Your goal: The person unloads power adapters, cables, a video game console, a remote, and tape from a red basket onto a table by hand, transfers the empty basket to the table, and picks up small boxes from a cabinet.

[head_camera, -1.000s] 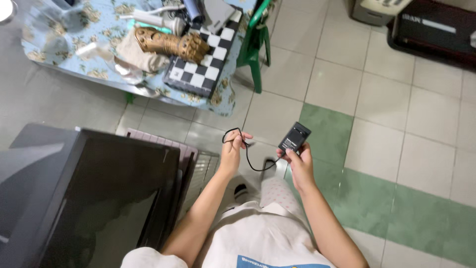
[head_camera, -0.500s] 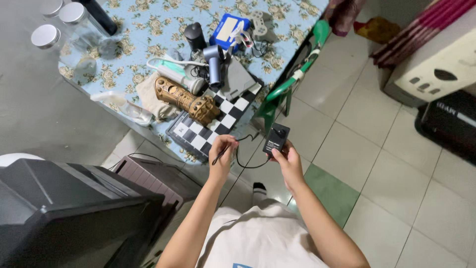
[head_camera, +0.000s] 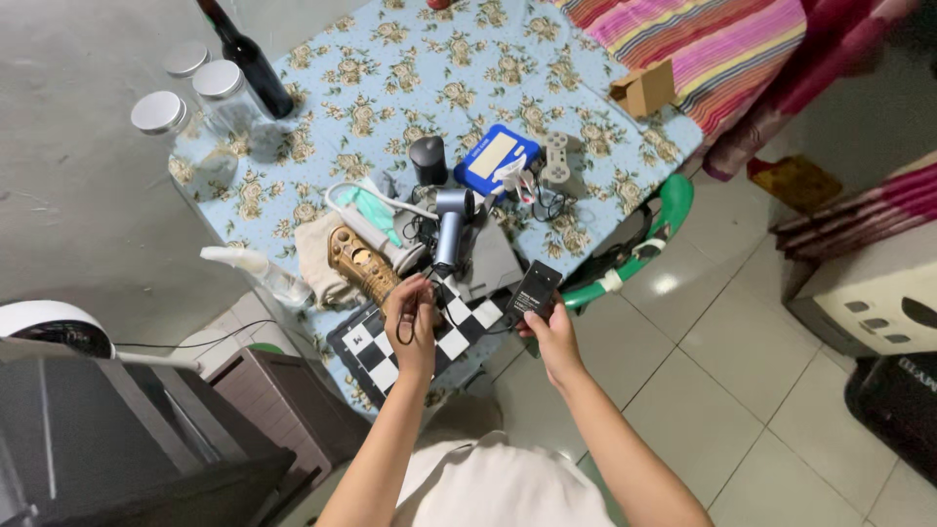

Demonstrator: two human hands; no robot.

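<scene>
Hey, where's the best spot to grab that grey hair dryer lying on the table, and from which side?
Probably the hair dryer by its long straight handle, coming from above on the near side. The handle points toward the checkerboard and lies fairly exposed, while the head end sits among tangled cables beside the blue box.

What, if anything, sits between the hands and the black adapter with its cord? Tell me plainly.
Nothing visible does. The right hand already grips the black adapter, and the left hand pinches a loop of its cord. Both are held above the checkered board at the table's edge.
</scene>
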